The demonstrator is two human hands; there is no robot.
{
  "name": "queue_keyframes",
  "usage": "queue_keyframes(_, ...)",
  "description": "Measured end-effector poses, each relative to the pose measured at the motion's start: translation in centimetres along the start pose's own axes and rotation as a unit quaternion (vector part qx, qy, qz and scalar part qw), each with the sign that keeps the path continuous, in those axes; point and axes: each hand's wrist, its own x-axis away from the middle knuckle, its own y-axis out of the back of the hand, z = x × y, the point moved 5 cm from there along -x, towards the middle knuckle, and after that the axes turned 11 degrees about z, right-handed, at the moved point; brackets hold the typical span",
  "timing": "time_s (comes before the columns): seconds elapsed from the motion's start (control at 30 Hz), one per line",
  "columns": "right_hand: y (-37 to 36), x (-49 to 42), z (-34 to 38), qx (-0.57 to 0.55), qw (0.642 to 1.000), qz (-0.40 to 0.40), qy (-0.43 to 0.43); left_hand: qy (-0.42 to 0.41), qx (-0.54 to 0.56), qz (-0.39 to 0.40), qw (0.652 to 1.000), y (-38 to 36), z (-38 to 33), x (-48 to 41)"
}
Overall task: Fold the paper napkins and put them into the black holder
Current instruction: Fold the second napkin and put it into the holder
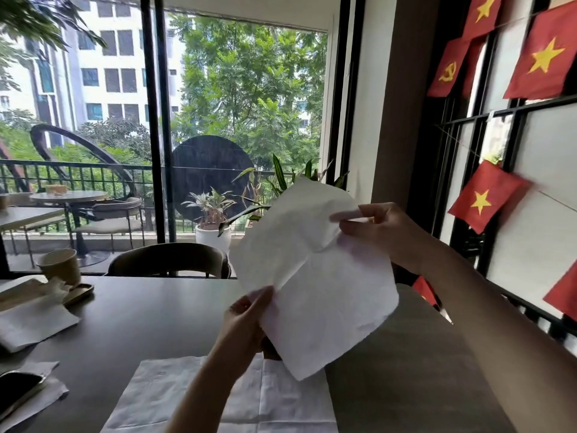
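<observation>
I hold an unfolded white paper napkin (318,276) up in the air above the dark table (150,317). My left hand (246,320) pinches its lower left edge, and my right hand (377,229) pinches its upper right edge. Creases cross the napkin's middle. Another white napkin (175,398) lies flat on the table below my hands. More napkins (34,320) lie at the table's left edge. The black holder is not in sight.
A paper cup (61,265) stands on a small tray (79,292) at the table's far left. A dark phone (17,387) lies at the near left. A chair (170,260) stands behind the table. Red flags (544,56) hang on the right wall.
</observation>
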Motion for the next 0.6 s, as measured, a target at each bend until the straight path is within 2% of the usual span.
queue_keyframes(0.13,1.5,1.0,-0.6,-0.007,1.0,-0.019,0.003,-0.068,-0.047,-0.022,0.996,0.6,-2.8,-0.6)
queue_keyframes(0.3,2.0,1.6,-1.4,-0.065,0.998,0.008,0.006,-0.158,-0.188,0.019,0.969,0.1,-7.7,-1.2)
queue_keyframes(0.43,2.4,1.6,-2.6,-0.153,0.988,0.023,0.01,-0.178,-0.208,0.069,0.959,-1.0,-10.9,-1.4)
queue_keyframes(0.6,2.7,1.5,-3.5,-0.14,0.99,0.027,0.022,-0.214,-0.243,0.108,0.94,-1.8,-13.5,-0.6)
